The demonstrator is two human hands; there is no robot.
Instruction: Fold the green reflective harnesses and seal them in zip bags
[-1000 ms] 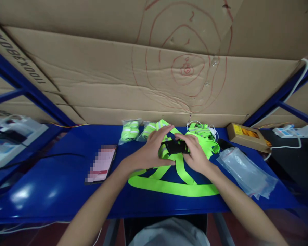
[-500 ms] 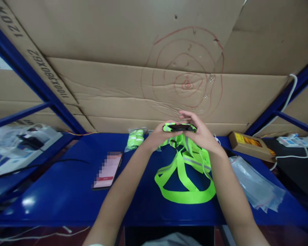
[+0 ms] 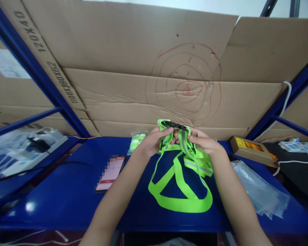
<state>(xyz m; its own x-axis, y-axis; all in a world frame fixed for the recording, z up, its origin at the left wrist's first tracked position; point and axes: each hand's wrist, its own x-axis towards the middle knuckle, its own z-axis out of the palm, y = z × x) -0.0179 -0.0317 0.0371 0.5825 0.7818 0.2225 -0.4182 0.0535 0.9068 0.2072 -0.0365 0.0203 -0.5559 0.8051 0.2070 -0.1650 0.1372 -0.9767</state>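
Note:
Both hands hold up a neon yellow-green reflective strap harness (image 3: 181, 204) with grey stripes. My left hand (image 3: 154, 140) pinches the strap at the left end of a black plastic buckle (image 3: 176, 125). At the buckle's other end, my right hand (image 3: 203, 140) grips the strap between thumb and fingers. The buckle lies roughly level above the fingers, its two halves seemingly joined. Below, the harness hangs down and spreads in loops on the blue table (image 3: 66, 191). More folded webbing (image 3: 200, 164) lies by my right wrist.
A bagged green strap bundle (image 3: 136, 141) and a phone (image 3: 110, 173) lie to the left. Clear plastic bags (image 3: 261, 188) and a cardboard box (image 3: 254, 150) are on the right. Power strips with cables (image 3: 38, 147) sit far left. Cardboard (image 3: 118, 92) stands behind.
My hands have turned the buckle and spread apart on the straps, so more of the buckle and webbing shows. The loops on the table have shifted slightly. The camera view has tilted up.

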